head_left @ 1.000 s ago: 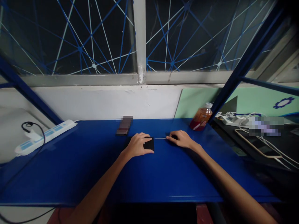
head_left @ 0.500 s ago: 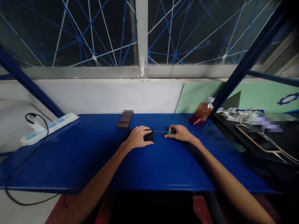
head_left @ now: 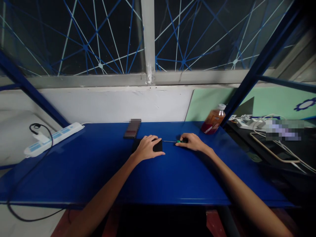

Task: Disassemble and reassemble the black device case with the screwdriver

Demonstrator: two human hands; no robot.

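Note:
My left hand [head_left: 147,148] lies over a flat black rectangular box [head_left: 158,145], its fingers across the top and far side and the thumb by the near side. Much of the box is hidden under the palm. A screwdriver [head_left: 170,141] with a thin metal shaft and a green and black handle lies level between my hands. My right hand [head_left: 191,142] is closed round its handle with thumb and fingers. The shaft points left, its tip at the box's right edge; whether it touches or enters is too small to tell.
The blue table [head_left: 158,184] carries a dark phone [head_left: 131,129] behind the box. A drink bottle [head_left: 213,119] with a white cap stands at back right. On the left is a white power strip [head_left: 55,138] with a black cable. Cables and another phone [head_left: 274,148] lie right.
The view has tilted up slightly. My left thumb has stretched a little further right past the box. The right hand stays on the screwdriver handle with almost no other movement.

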